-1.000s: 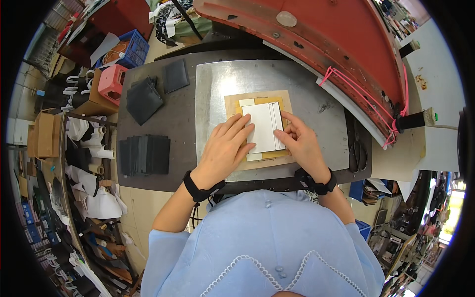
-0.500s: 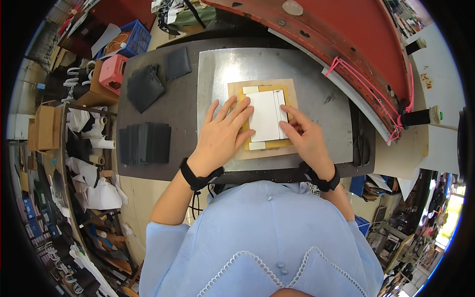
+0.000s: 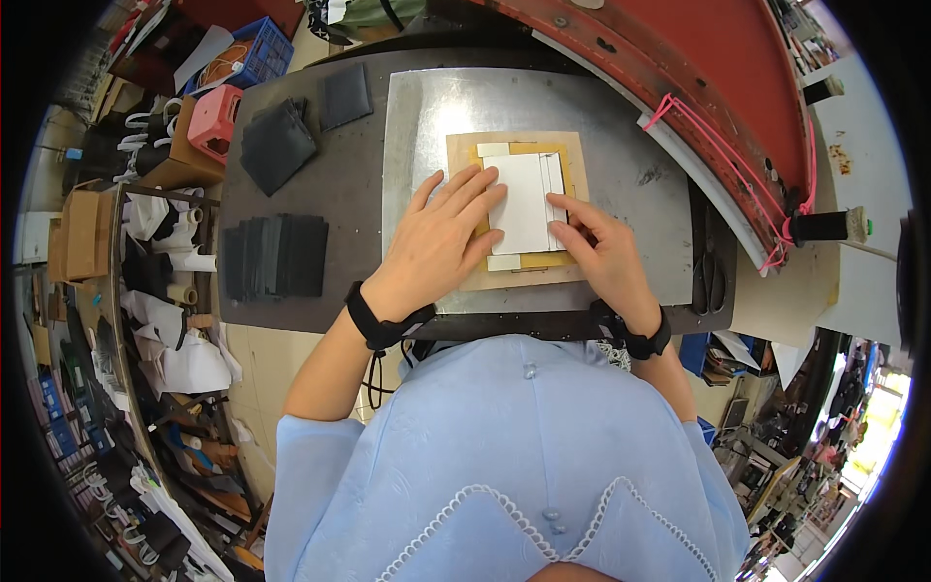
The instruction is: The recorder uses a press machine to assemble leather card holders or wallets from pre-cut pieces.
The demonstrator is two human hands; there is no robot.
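A white rectangular panel (image 3: 519, 209) with dark lines along its right side lies on a yellow template (image 3: 531, 261) with small white blocks at its left corners. Beneath these is a tan board (image 3: 572, 145) on a shiny metal plate (image 3: 427, 107). My left hand (image 3: 436, 228) lies spread, its fingertips touching the panel's left edge. At the panel's right edge, my right hand (image 3: 603, 247) rests its index fingertip and thumb a little apart, with the other fingers curled. Neither hand lifts anything.
Dark flat pieces form a stack (image 3: 276, 257) and a loose pile (image 3: 278, 150) on the table's left, with a single dark piece (image 3: 345, 97) beyond. Scissors (image 3: 711, 281) lie at the right. A red machine frame (image 3: 669, 58) with pink cord (image 3: 718, 155) overhangs the back right.
The whole view has shifted, so the table sits slightly higher in the picture. Both hands stay at the panel's edges, with only slight finger movement on the right.
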